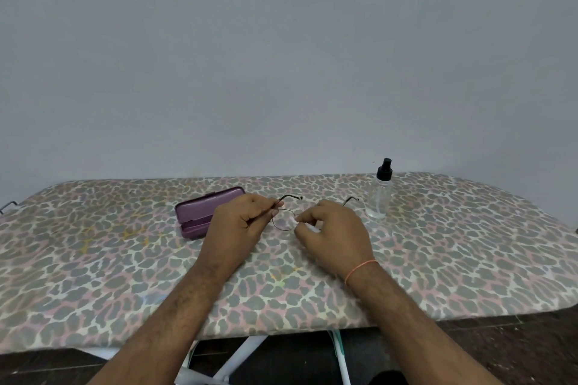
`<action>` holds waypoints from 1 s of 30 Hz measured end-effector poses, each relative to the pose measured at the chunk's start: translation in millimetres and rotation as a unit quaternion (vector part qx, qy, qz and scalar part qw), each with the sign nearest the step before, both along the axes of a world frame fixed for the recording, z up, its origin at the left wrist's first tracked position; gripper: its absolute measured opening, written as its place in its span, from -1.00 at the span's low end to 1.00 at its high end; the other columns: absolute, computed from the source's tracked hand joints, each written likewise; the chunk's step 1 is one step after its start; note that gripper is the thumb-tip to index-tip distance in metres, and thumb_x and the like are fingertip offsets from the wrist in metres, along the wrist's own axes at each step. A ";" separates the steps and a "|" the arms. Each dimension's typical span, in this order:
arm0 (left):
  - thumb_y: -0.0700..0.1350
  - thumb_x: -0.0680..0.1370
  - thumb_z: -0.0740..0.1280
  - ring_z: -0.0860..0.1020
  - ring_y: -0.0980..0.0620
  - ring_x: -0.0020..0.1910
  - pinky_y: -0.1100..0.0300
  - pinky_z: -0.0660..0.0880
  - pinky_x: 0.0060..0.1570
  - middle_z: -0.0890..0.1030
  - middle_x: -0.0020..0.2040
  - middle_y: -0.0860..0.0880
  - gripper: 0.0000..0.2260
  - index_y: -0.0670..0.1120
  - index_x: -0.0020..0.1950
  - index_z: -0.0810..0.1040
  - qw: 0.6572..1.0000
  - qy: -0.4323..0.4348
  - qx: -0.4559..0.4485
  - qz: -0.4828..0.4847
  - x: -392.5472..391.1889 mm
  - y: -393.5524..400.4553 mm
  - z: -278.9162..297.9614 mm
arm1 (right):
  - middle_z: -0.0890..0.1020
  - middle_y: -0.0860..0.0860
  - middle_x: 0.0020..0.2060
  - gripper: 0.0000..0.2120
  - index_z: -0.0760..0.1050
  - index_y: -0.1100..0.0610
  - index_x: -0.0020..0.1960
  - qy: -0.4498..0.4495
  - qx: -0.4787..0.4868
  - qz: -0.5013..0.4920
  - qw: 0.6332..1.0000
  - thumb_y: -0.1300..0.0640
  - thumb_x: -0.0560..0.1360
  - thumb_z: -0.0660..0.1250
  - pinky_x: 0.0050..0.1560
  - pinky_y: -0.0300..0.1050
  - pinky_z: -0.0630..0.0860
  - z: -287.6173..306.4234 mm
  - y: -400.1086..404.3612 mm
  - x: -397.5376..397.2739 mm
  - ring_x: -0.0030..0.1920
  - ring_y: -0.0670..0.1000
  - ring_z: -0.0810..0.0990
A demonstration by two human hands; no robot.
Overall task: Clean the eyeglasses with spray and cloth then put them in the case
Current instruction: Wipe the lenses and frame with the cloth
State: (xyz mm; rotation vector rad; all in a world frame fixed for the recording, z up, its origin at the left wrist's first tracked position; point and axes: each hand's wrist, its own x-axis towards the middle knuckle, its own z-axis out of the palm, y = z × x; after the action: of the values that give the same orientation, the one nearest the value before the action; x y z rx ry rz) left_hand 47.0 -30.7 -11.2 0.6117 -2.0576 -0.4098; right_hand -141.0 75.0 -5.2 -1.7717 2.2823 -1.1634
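The thin-framed eyeglasses (284, 218) are held over the ironing board (125, 259). Their left temple is pinched by the left hand (239, 228); a small white cloth (308, 225) is pinched against a lens by the right hand (336, 233).

Thin dark metal-wire eyeglasses (284, 219); a smooth, slightly glossy purple plastic case (200, 212); a clear glossy plastic spray bottle (379, 194) with matt black cap; the surface (93, 259) covered in matt leopard-print cloth.

Looks like a home: leopard-print ironing board (125, 259) w/ metal legs (237, 353), plain wall (281, 56).
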 end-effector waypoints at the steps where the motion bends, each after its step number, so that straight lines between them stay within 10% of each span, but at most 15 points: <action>1: -0.14 0.63 0.50 0.70 0.21 0.00 0.39 0.56 0.04 0.76 0.02 0.16 -0.81 -0.02 0.23 0.79 1.000 0.002 0.001 0.004 0.0 -0.2 0.2 | 0.66 -0.17 -0.07 -0.82 0.76 -0.12 0.01 0.000 0.001 -0.005 1.000 -0.13 0.53 0.42 -0.02 -0.06 0.56 1.3 4.5 -5.6 -0.02 -0.10 0.61; 18: -0.12 0.63 0.50 0.67 0.19 -0.08 0.46 0.50 -0.04 0.73 -0.06 0.16 -0.75 -0.03 0.30 0.76 0.999 -0.004 0.027 0.029 0.7 0.9 -0.1 | 0.59 -0.14 0.12 -0.63 0.63 -0.09 0.39 0.120 0.131 -0.043 0.983 -0.16 0.65 0.31 0.07 -0.03 0.58 15.8 57.3 -71.7 0.10 -0.02 0.62; 30: -0.10 0.65 0.48 0.66 0.28 -0.03 0.53 0.46 -0.02 0.73 -0.02 0.19 -0.74 -0.02 0.34 0.74 0.999 -0.018 0.042 0.020 0.0 0.5 -1.1 | 0.75 -0.19 0.18 -0.75 0.71 -0.07 0.32 -0.071 -0.059 -0.031 0.995 0.04 0.65 0.43 0.14 -0.15 0.60 14.9 42.7 -70.0 -0.10 -0.26 0.64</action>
State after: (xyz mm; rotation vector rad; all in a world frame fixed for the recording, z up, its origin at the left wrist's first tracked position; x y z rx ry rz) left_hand 46.9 -30.2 -12.3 0.7141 -2.0667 -0.4658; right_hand -210.9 117.7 9.7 -1.6043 2.2461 -1.4134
